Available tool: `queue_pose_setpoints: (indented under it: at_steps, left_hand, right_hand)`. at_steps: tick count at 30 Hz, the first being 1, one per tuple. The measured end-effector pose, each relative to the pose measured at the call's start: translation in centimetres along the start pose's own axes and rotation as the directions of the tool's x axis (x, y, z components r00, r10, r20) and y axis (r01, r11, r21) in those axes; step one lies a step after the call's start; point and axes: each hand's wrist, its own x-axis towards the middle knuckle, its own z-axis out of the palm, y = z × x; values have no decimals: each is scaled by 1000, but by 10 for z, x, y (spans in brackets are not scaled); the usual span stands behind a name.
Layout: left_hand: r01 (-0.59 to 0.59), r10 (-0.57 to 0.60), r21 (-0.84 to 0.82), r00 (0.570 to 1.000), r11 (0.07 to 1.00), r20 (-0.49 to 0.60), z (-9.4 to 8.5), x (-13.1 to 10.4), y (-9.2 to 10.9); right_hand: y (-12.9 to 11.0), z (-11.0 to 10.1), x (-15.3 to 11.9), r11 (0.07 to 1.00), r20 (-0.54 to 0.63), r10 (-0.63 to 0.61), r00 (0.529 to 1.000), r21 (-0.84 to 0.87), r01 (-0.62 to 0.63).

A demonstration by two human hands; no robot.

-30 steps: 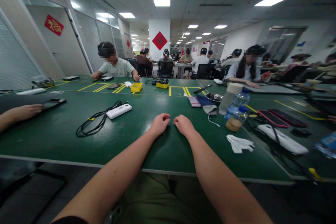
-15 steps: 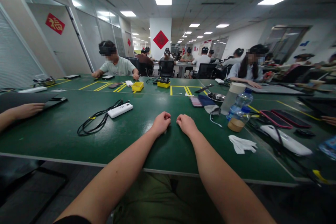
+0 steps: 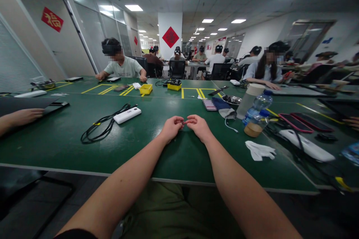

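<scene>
The left hand (image 3: 172, 128) and right hand (image 3: 198, 127), a gap apart in the 2 earlier pictures, have come together; their fingertips now meet or nearly meet, less curled.

On the table (image 3: 112, 157), power bank (image 3: 127, 115) and cable (image 3: 97, 130) lay left of me; two trays (image 3: 146, 89) sat farther ahead. Right of me stood a tumbler (image 3: 247, 102) and two bottles (image 3: 262, 102), bowl (image 3: 232, 99) left of tumbler, crumpled cloth (image 3: 259, 151) nearer me, two phones (image 3: 295, 123) farther right.
</scene>
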Motion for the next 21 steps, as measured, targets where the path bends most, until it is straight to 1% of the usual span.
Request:
queue_pose_setpoints:
  at_steps: [3, 6, 8, 10, 12, 14, 19, 21]
  left_hand:
    - [4, -4, 10, 1000, 1000, -24, 1, -1, 1]
    - [5, -4, 32, 999, 999, -45, 1, -3, 2]
    - [14, -14, 6, 998, 1000, -57, 2, -3, 1]
    - [23, -24, -20, 998, 1000, -56, 1, -2, -1]
    - [23, -24, -22, 998, 1000, -50, 1, -2, -3]
    - [14, -14, -4, 999, 1000, -48, 0, -1, -4]
    - [-8, 8, 6, 1000, 1000, -25, -2, -1, -5]
    - [-8, 8, -8, 1000, 1000, -10, -2, -1, -6]
  right_hand:
    - [2, -1, 1, 999, -47, -41, 998, -7, 41]
    - [3, -2, 1, 999, -88, -30, 996, -32, 27]
    - [2, -2, 1, 999, -95, 4, 995, 33, -1]
    - [1, 0, 0, 988, -81, 50, 995, 147, -38]
    - [-2, 2, -2, 965, -62, 96, 993, 249, -78]
    - [-4, 4, -3, 949, -53, 117, 992, 302, -96]
    - [-4, 4, -2, 968, -131, 71, 989, 249, -36]
    - [-4, 2, -1, 971, -129, 71, 989, 237, -39]
